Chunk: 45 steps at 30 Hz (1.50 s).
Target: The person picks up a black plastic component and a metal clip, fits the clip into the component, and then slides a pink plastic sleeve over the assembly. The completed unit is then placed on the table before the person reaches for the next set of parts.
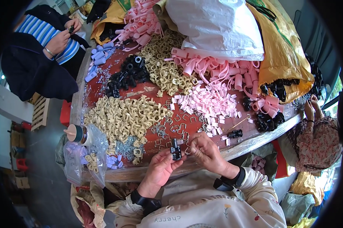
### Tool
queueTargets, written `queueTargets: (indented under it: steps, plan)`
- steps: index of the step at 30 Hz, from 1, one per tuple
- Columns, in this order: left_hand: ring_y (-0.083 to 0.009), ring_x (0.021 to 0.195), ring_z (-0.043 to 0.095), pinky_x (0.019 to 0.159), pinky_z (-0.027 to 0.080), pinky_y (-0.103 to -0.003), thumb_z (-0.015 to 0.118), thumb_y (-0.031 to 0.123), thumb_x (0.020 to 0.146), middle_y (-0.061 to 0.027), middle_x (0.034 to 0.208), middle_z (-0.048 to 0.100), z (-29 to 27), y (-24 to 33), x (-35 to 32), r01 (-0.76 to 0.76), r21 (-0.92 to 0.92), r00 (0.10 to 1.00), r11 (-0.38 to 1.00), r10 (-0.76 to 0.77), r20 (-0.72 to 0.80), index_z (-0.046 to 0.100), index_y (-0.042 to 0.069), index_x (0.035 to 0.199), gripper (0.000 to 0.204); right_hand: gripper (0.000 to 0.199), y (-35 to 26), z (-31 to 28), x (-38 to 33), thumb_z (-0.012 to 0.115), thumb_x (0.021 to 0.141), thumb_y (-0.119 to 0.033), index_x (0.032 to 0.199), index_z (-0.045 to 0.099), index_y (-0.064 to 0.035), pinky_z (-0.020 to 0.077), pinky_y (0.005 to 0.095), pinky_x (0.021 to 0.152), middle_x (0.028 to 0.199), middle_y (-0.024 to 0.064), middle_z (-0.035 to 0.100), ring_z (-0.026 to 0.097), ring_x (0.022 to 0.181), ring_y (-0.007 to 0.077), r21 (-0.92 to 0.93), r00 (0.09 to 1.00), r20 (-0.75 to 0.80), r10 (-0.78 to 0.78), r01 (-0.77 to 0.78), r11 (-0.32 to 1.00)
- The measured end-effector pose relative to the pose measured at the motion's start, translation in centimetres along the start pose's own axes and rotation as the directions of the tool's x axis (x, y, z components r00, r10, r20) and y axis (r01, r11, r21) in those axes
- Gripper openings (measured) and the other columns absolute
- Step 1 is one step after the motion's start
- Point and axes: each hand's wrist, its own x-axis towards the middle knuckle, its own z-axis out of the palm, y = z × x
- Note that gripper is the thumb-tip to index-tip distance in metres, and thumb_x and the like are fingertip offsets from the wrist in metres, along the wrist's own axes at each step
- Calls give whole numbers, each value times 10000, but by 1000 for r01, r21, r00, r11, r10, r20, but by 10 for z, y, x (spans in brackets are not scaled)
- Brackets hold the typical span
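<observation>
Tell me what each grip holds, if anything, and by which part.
The left grip holds a black fitting by its wider lower body, narrow end up; whether the right grip pinches anything small cannot be told.

The black part (pixel 175 152) is smooth, slightly glossy plastic; the wire clips (pixel 175 129) look like bare metal — shiny. The beige pieces (pixel 122 116) appear matt plastic. The white sack (pixel 217 26) resembles creased plastic — semi-gloss. The red tabletop (pixel 237 128) appears scuffed.
</observation>
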Motion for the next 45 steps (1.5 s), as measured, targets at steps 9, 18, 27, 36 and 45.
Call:
queueTargets:
  steps: [9, 18, 27, 36, 45]
  plan:
    - [-241, 977, 511, 864, 402, -379, 480, 102, 824, -134, 1014, 540, 3, -2, 2, -166, -27, 982, 986, 168, 91, 507, 33, 1025, 215, 101, 3, 7, -3, 519, 804, -118, 792, 468, -31, 387, 272, 680, 857, 71, 458, 469, 778, 182, 148, 994, 53, 93, -100, 984]
    - [-232, 977, 512, 863, 407, -349, 458, 138, 838, -133, 1017, 539, 5, 4, -1, -36, -53, 983, 998, 45, 177, 489, 21, 1057, 251, 80, 3, 0, -1, 534, 798, -105, 796, 518, -26, 404, 267, 668, 840, 57, 462, 479, 780, 152, 196, 988, 141, 59, -86, 977]
    - [-234, 872, 561, 740, 485, -297, 495, 150, 818, -134, 963, 551, 4, 4, -3, 18, -48, 996, 999, -13, 86, 465, -13, 1054, 288, 86, -1, -5, -1, 562, 776, -108, 773, 525, -30, 402, 287, 652, 838, 84, 477, 495, 777, 193, 51, 997, 61, -55, 52, 997]
    - [-222, 847, 573, 689, 500, -273, 496, 106, 813, -119, 962, 557, 2, 1, -3, 32, -23, 998, 999, -31, 57, 468, 1, 1067, 276, 101, -13, 0, 2, 605, 701, -69, 754, 526, -36, 387, 317, 663, 829, 86, 479, 478, 775, 225, -203, 970, 74, -231, 241, 949]
    - [-165, 798, 579, 667, 484, -232, 514, 115, 809, -76, 944, 568, 6, 2, -10, 58, 125, 998, 990, -58, 1, 483, 12, 1073, 285, 154, -17, 1, 0, 638, 641, -52, 751, 529, -50, 364, 329, 700, 852, 78, 473, 460, 817, 236, -360, 929, 158, -335, 370, 856]
